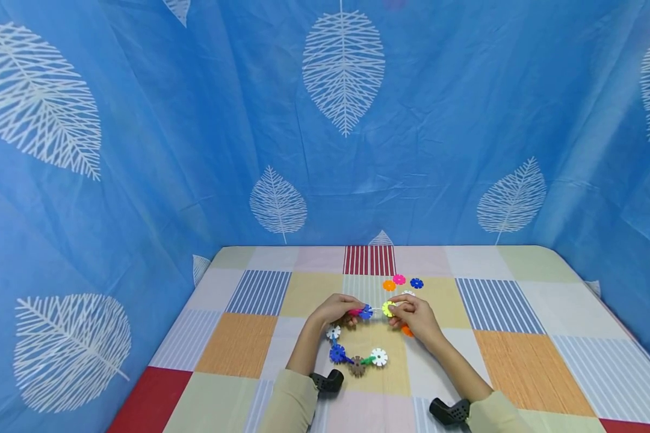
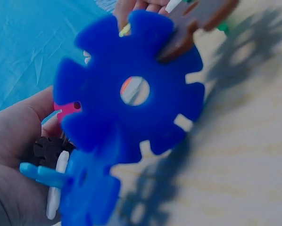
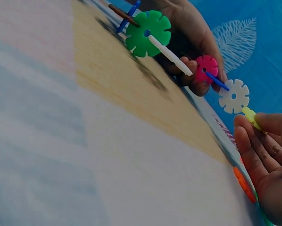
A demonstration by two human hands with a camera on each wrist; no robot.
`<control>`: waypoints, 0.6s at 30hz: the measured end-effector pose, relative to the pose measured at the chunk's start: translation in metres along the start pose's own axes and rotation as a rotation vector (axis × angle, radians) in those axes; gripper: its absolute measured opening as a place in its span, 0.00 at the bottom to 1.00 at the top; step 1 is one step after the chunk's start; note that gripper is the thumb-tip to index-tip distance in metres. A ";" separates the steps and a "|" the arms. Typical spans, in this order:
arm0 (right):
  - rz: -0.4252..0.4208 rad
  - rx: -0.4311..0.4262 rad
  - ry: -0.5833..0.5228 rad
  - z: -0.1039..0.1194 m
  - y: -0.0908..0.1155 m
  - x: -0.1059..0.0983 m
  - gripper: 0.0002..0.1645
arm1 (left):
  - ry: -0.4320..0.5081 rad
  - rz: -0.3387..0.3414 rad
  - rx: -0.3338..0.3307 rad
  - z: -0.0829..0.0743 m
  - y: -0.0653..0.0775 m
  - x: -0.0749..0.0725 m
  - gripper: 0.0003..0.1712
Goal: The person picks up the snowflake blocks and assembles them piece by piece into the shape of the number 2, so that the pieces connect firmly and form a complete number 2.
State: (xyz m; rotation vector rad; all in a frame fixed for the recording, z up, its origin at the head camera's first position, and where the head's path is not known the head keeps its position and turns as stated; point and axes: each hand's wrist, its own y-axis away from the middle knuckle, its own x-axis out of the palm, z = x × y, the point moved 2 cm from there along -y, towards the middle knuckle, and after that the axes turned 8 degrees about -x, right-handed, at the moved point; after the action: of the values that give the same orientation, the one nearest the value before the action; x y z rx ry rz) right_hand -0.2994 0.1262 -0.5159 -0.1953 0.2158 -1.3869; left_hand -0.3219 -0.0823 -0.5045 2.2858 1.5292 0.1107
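From where I stand, with twelve at the far edge of the tabletop (image 1: 509, 361) and the gap between the hands as centre, the work is a curved chain of notched discs. At nine o'clock, the left hand (image 1: 342, 310) has its grip closed in a pinch on a pink disc (image 3: 206, 69), leaving the blue disc (image 1: 366, 311) and white disc (image 3: 233, 96) beyond it jutting free. At three, the right hand's (image 1: 414, 316) grip is narrowed, thumb to finger, on a yellow disc (image 1: 388, 308) that meets the white one's rim; whether it is fully seated I cannot tell. Pinching on either side probably keeps that joint uncovered and steady. The rest of the chain curls from eight o'clock round to a white end disc (image 1: 379, 357) at six, perhaps left down so the tabletop bears its weight. Loose discs (image 1: 399, 279) cluster toward one and two, seemingly for easy reach, and an orange disc (image 1: 407, 331) lies at four, partly behind the right hand.
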 end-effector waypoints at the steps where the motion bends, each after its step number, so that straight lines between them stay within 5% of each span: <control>1: -0.004 0.001 -0.005 -0.001 0.000 0.000 0.16 | 0.001 -0.001 0.001 0.000 0.000 0.000 0.16; 18: -0.107 0.068 -0.148 0.002 0.004 0.017 0.13 | 0.032 -0.136 0.012 0.001 0.000 0.007 0.12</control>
State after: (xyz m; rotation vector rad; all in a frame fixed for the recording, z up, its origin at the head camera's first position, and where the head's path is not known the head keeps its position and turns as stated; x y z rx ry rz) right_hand -0.2917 0.1099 -0.5157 -0.2552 0.0357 -1.4764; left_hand -0.3191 -0.0762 -0.5064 2.1912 1.7007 0.1010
